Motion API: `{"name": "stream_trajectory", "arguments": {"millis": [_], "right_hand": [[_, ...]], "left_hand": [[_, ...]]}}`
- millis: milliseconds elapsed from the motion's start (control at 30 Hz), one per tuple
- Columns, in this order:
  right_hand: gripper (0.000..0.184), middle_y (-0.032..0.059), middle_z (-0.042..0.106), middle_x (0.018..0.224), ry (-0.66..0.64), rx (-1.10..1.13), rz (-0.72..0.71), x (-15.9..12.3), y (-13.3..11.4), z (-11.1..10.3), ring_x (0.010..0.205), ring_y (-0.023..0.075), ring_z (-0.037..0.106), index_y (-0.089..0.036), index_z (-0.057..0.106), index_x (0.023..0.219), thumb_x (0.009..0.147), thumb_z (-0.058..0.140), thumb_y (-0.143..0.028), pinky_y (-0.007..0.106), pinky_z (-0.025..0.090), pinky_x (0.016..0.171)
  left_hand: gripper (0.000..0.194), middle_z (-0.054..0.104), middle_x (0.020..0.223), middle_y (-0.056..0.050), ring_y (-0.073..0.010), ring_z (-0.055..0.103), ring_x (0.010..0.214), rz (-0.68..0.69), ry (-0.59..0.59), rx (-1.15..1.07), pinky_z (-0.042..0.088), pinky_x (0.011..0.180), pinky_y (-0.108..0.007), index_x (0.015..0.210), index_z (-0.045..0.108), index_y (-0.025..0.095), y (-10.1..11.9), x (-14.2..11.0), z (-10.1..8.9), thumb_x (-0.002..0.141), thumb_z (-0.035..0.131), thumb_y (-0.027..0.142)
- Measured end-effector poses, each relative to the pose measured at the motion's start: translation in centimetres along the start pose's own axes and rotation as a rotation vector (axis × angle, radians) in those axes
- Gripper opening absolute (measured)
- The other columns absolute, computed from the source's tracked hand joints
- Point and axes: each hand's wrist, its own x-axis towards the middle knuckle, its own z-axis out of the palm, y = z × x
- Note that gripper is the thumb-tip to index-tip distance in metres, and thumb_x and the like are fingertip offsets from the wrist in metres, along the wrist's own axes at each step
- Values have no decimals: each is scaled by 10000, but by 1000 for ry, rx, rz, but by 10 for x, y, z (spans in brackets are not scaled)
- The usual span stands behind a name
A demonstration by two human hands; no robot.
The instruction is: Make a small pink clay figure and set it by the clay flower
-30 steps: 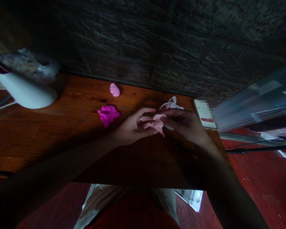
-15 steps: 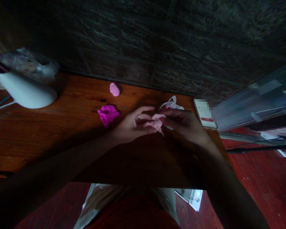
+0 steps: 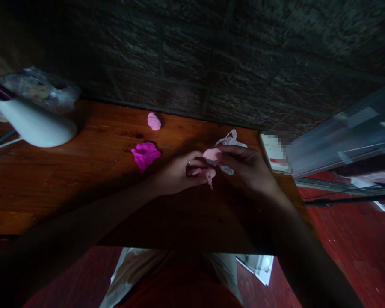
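My left hand, with a ring on one finger, is closed around a ragged lump of pale pink modelling clay; a thin strand of it hangs below the fingers. Between the thumb and fingertips of my right hand is a flat, rounded piece of pale pink clay, held just above the lump. Behind the right hand, a crumpled white plastic wrapper lies on the table. A magenta clay piece rests left of my hands, and a small pink clay lump sits farther back.
The wooden table meets a dark brick-patterned wall. At the left stand a white lamp-like object and crumpled clear plastic. A phone lies near the right edge, beside a translucent panel.
My right hand has lifted the flat pink clay piece slightly up from the lump, so it shows as a rounded disc. The lump in my left hand has shifted slightly down and left.
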Motion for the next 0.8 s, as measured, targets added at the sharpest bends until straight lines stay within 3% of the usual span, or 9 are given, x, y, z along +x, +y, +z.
{"name": "stream_trajectory", "arguments": {"millis": [167,300,433,567,667,800], "right_hand": [[221,27,825,981,-17,11,9,-2,0,5,882,184,746,-259,846,972,761,872,-320,344,600,835],[177,32,818,950,-42,23,-29,-3,-1,10,859,178,743,-242,841,916,764,875,-326,334,602,826],[162,28,829,920,42,7,-47,-5,0,18,841,185,755,-249,845,900,753,881,-307,347,617,805],[173,15,839,903,127,46,-60,-7,1,25,829,185,768,-264,849,913,745,883,-289,355,632,799],[164,2,841,895,119,100,-24,-7,0,28,800,169,762,-279,851,910,749,877,-299,338,630,783],[185,-5,834,857,82,135,7,-7,1,29,752,154,745,-284,850,914,735,891,-310,332,628,771]], "left_hand": [[484,770,1127,-110,-223,762,1001,35,73,-22,590,878,-347,1178,648,165,6,1,-3,745,862,204],[302,795,1055,-99,-211,767,949,139,245,41,611,845,-325,1061,738,144,13,2,-8,802,823,274],[186,817,926,-74,-186,767,810,139,278,67,604,673,-275,949,786,152,15,3,-11,841,787,303],[177,823,940,-70,-188,769,858,95,308,51,619,767,-292,908,796,157,16,4,-11,803,825,297],[187,820,941,-69,-185,761,856,98,331,38,613,823,-310,885,791,157,18,4,-11,785,841,307],[205,812,909,-66,-167,732,770,92,351,49,596,733,-295,891,786,157,18,5,-11,783,836,324]]}}
